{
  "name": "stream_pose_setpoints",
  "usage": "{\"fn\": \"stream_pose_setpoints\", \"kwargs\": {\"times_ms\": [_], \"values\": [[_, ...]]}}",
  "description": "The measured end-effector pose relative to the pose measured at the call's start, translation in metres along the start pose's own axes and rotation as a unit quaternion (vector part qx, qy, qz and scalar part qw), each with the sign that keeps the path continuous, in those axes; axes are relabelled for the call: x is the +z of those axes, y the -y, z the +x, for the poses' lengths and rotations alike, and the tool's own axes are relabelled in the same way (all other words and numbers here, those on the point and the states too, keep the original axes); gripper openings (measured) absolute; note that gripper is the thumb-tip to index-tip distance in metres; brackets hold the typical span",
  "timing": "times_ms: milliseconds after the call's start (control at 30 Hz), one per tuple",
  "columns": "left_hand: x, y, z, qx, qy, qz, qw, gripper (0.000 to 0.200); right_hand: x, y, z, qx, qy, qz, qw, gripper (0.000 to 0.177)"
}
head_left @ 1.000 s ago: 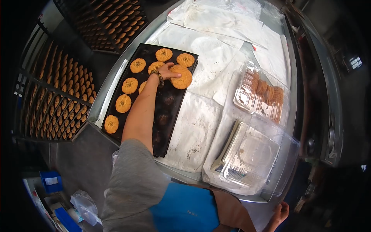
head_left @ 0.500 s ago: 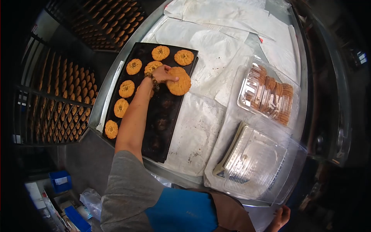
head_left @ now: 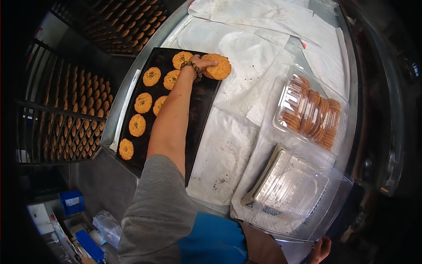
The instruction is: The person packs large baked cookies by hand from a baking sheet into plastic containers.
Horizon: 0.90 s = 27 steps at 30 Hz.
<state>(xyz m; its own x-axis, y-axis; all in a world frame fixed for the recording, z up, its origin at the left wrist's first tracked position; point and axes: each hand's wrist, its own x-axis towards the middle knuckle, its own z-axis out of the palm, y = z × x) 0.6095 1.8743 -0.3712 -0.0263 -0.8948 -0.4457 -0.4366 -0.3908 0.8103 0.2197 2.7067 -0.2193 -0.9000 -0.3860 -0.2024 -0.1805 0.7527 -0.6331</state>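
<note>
My left hand (head_left: 205,64) reaches over the far right corner of a black baking tray (head_left: 195,127). Its thumb lies on top of a small stack of round golden cookies (head_left: 220,67), the fingers closed around it. Beside and below that hand, more cookies with dark specks at their centres, such as one cookie (head_left: 151,76), lie on the tray. My forearm covers part of the tray. At the bottom right, my right hand (head_left: 321,250) has curled fingers by the near edge of an opened clear plastic container (head_left: 294,185); whether it grips anything is hidden.
A clear plastic box (head_left: 310,112) filled with rows of cookies stands on the right of the table. White sheets (head_left: 224,149) cover the metal table. Racks of cookies (head_left: 83,101) stand at the left, with blue bins (head_left: 71,203) below them.
My left hand has moved away from me to the tray's far right corner, still holding cookies; the cookie that lay there is out of sight. My right hand stays near the container's edge.
</note>
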Motion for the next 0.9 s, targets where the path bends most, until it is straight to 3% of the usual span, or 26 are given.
{"fn": "stream_pose_setpoints", "kwargs": {"times_ms": [200, 233, 267, 333, 367, 500, 567, 600, 667, 733, 800, 833, 900], "values": [[-0.008, -0.003, -0.035, -0.029, 0.083, 0.034, 0.996, 0.114, 0.002, 0.012, 0.009, 0.007, 0.006, -0.012, 1.000, 0.028], [0.006, 0.000, -0.042, -0.010, -0.080, 0.146, 0.986, 0.108, 0.004, 0.013, 0.011, 0.004, 0.008, -0.011, 1.000, 0.028], [0.010, 0.004, -0.050, -0.012, -0.085, 0.144, 0.986, 0.108, 0.006, 0.014, 0.013, -0.018, 0.009, -0.022, 1.000, 0.028], [0.014, 0.008, -0.066, 0.082, -0.092, 0.073, 0.990, 0.102, 0.009, 0.024, 0.015, -0.046, 0.008, -0.031, 0.998, 0.028], [0.015, 0.008, -0.076, 0.088, -0.076, -0.010, 0.993, 0.101, 0.011, 0.033, 0.014, -0.034, 0.008, -0.042, 0.999, 0.029], [-0.007, 0.007, -0.107, 0.075, -0.063, -0.068, 0.993, 0.103, 0.009, 0.047, 0.010, -0.042, -0.006, -0.058, 0.997, 0.028], [-0.048, 0.009, -0.135, 0.067, 0.012, -0.146, 0.987, 0.103, 0.001, 0.032, 0.007, -0.058, -0.006, -0.037, 0.998, 0.029], [-0.071, 0.057, -0.091, 0.084, 0.032, -0.149, 0.985, 0.104, -0.002, 0.022, 0.006, -0.074, -0.009, -0.011, 0.997, 0.029], [-0.112, 0.060, -0.141, 0.130, 0.108, -0.167, 0.971, 0.100, -0.003, -0.005, 0.013, -0.094, -0.011, 0.001, 0.996, 0.025], [-0.148, 0.068, -0.177, 0.091, 0.123, -0.116, 0.981, 0.105, -0.007, -0.019, 0.013, -0.117, -0.012, 0.010, 0.993, 0.022], [-0.186, 0.111, -0.154, 0.088, 0.109, 0.052, 0.989, 0.111, -0.007, -0.012, 0.012, -0.117, 0.028, 0.005, 0.993, 0.023], [-0.196, 0.114, -0.158, 0.086, 0.112, 0.052, 0.989, 0.111, -0.004, -0.011, 0.016, -0.115, 0.027, 0.003, 0.993, 0.023], [-0.198, 0.125, -0.155, 0.072, 0.117, 0.187, 0.973, 0.116, 0.004, -0.012, 0.019, -0.131, 0.023, 0.051, 0.990, 0.025]]}}
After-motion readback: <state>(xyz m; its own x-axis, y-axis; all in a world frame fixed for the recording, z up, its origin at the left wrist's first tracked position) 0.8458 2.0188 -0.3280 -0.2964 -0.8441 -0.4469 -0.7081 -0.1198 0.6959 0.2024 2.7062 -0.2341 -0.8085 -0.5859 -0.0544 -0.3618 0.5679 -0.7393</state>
